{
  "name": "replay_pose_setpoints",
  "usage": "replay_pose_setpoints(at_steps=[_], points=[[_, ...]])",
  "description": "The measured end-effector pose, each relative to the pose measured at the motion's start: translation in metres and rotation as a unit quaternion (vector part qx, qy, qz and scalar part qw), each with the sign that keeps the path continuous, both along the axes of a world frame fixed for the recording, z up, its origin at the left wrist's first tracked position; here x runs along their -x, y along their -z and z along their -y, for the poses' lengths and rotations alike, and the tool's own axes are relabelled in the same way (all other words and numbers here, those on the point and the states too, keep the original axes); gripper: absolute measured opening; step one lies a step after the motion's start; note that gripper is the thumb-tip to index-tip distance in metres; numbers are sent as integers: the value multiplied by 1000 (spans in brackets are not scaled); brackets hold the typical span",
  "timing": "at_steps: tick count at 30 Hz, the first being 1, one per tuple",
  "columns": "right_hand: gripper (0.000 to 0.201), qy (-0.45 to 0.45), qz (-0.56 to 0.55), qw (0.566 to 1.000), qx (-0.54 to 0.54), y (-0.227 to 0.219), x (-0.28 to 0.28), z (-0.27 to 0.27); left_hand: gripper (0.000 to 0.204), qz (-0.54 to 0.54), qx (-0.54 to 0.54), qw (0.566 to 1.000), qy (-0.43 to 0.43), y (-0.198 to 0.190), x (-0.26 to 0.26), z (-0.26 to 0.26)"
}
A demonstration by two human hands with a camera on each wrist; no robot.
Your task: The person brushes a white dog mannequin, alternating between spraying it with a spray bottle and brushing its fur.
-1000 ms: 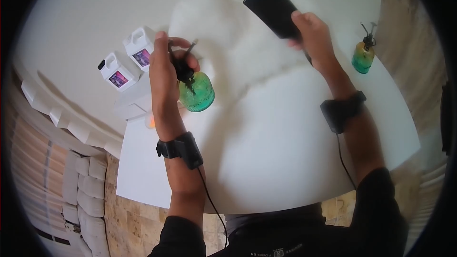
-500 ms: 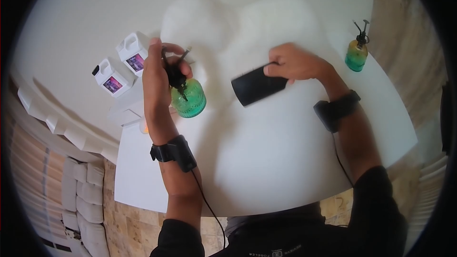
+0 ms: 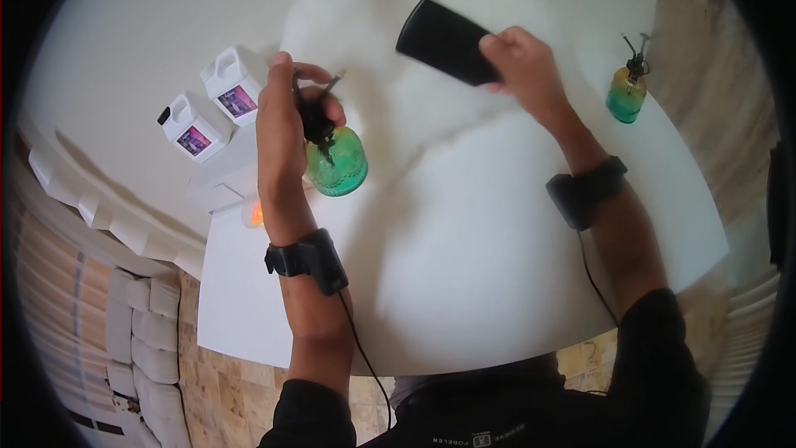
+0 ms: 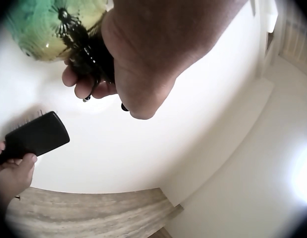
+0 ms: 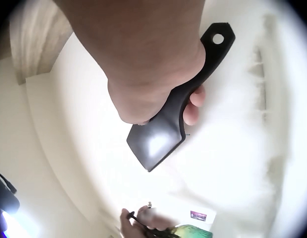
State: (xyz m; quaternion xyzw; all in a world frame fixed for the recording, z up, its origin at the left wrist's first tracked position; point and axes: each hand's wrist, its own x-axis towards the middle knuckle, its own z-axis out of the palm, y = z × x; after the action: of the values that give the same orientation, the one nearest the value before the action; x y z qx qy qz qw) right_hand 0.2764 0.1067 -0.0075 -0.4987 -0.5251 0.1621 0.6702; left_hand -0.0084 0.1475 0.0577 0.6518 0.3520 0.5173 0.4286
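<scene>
My left hand point(image 3: 283, 120) grips the black spray head of a ribbed green-and-yellow glass spray bottle point(image 3: 338, 168), held up to the left of the white fluffy fur piece point(image 3: 340, 29). Its fingers wrap the neck, with the bottle hanging below them. In my right hand point(image 3: 531, 73) is a black paddle hairbrush point(image 3: 444, 43), gripped by the handle over the fur. The left wrist view shows bristles on the far side of the brush head point(image 4: 38, 134). From the right wrist, the brush's smooth back point(image 5: 158, 141) and the hole in its handle end are visible.
A second spray bottle point(image 3: 627, 99) stands near the right edge of the white table point(image 3: 240, 315). Two white jugs point(image 3: 195, 126) with purple labels stand at the left. A small orange item point(image 3: 255, 213) sits partly behind my left forearm. Cables run from both wrist cameras.
The brush swept down and left toward the front of the fur, then rose back up and away. The left hand keeps the spray bottle in nearly the same place.
</scene>
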Motion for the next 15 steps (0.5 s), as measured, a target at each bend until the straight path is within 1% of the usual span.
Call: replay_pose_setpoints(at_steps=[4, 6, 7, 9, 10, 11, 12, 13, 14, 15], points=[[36, -22, 40, 999, 18, 15, 12, -5, 57, 6, -6, 1000, -2, 1, 5, -2], [35, -24, 147, 989, 18, 27, 9, -13, 58, -1, -7, 1000, -6, 1, 7, -3], [35, -24, 148, 989, 18, 28, 10, -12, 59, -7, -9, 1000, -9, 1, 7, -3], [34, -51, 214, 975, 28, 30, 12, -8, 59, -7, -11, 1000, -7, 0, 8, -4], [36, -73, 245, 964, 72, 28, 11, -7, 60, -8, -13, 1000, -4, 0, 8, -4], [36, -72, 246, 964, 71, 27, 9, -5, 60, -7, -14, 1000, -4, 0, 8, -3], [36, -81, 351, 927, 107, 27, 7, -3, 60, -9, -15, 1000, -4, 0, 8, -3], [37, -88, 451, 877, 141, 26, 6, -2, 59, -12, -16, 1000, -5, 0, 8, -3], [38, -86, 481, 853, 183, 25, 7, -1, 59, -12, -17, 1000, -4, 0, 9, -3], [38, -86, 482, 853, 183, 22, 6, 1, 59, -43, -7, 999, 12, 1, 10, -3]])
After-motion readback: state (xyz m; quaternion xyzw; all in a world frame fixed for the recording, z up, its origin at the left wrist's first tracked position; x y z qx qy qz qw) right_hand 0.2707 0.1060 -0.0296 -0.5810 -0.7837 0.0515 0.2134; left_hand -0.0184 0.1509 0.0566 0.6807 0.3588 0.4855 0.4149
